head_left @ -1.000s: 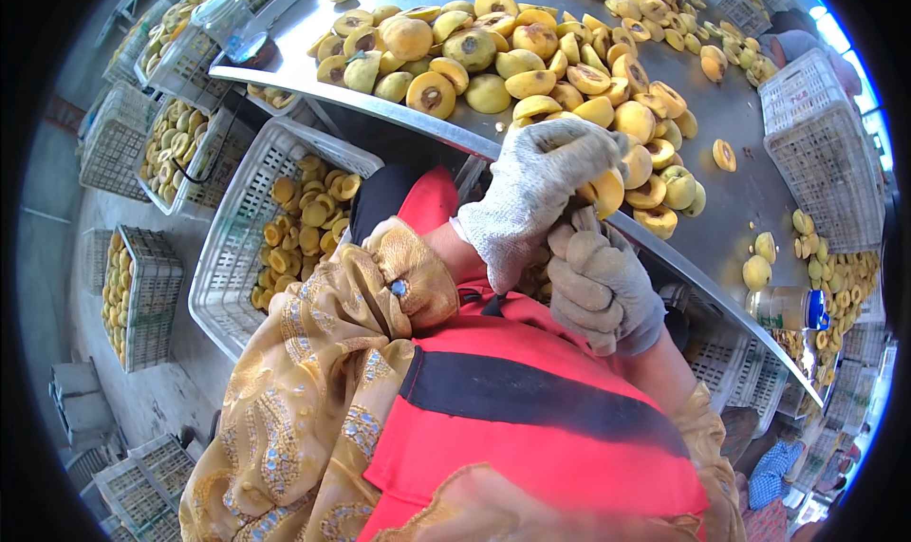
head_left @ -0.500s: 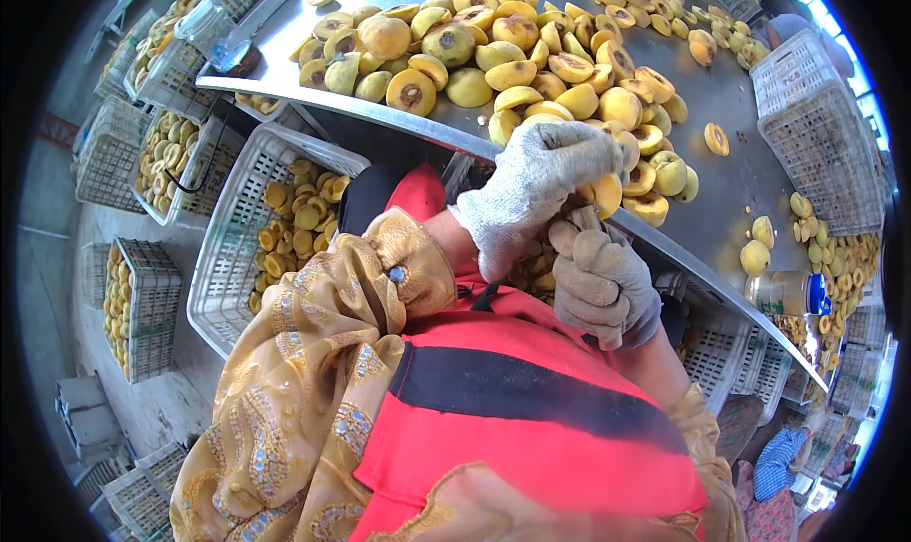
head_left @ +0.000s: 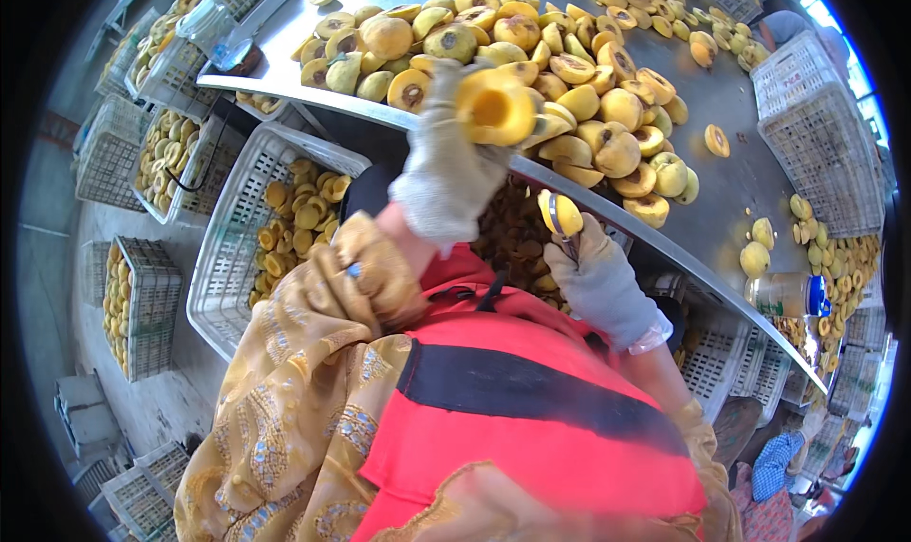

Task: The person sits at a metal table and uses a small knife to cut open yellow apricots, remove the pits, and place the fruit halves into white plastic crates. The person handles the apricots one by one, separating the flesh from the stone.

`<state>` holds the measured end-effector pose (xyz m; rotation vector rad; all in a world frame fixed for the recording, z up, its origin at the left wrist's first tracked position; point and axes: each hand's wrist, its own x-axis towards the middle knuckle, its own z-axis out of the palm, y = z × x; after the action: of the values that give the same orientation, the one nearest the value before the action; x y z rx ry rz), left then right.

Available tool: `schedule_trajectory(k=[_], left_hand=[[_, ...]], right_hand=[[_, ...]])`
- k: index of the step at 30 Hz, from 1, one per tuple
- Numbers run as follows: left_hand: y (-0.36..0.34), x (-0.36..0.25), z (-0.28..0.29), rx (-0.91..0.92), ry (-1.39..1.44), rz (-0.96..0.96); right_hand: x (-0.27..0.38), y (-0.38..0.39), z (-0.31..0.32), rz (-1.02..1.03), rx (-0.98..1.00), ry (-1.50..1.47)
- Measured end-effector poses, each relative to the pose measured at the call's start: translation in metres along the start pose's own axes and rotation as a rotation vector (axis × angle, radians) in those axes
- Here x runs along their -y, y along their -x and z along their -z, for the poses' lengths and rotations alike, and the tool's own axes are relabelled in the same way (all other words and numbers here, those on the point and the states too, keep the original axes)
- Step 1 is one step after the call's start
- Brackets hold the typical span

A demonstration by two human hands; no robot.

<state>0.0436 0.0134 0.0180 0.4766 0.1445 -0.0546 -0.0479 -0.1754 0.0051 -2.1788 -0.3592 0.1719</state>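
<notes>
My left hand [head_left: 446,177], in a pale work glove and slightly smeared by motion, grips a yellow peach half [head_left: 520,115] with a round hollow in its middle. It is raised over the front edge of the metal table. Lower and to the right, my gloved right hand [head_left: 603,281] closes round the handle of a metal pitting spoon [head_left: 569,243]. A scooped-out yellow peach piece [head_left: 562,212] sits in the metal loop of the spoon. Beyond both hands lies a heap of halved peaches [head_left: 493,44], many cut side up with the brown centre showing.
The metal table [head_left: 726,191] has a raised front edge. Below it, left, stands a white crate [head_left: 220,248] of peach halves. Brown scraps [head_left: 508,227] lie between my knees. A clear jar [head_left: 783,293] with a blue lid and stacked crates [head_left: 816,134] stand right. Another person [head_left: 778,466] is lower right.
My hands have parted. The left has moved left with the peach half, whose hollow now shows; the right has tilted up, with a scooped piece in the spoon.
</notes>
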Motion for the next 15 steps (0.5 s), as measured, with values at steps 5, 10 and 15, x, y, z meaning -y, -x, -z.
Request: schedule_trajectory(k=[5,10,15], left_hand=[[0.045,-0.125,0.131,-0.071,-0.054,-0.259],[0.169,-0.236,0.355,-0.975,-0.762,-0.614],[0.262,-0.244,0.395,-1.469,-0.461,-0.264]], right_hand=[[-0.025,0.006,-0.011,0.109,0.068,0.274],[-0.053,0.002,-0.034,-0.674,0.13,-0.52],[-0.08,-0.033,-0.052,-0.893,0.065,-0.522]])
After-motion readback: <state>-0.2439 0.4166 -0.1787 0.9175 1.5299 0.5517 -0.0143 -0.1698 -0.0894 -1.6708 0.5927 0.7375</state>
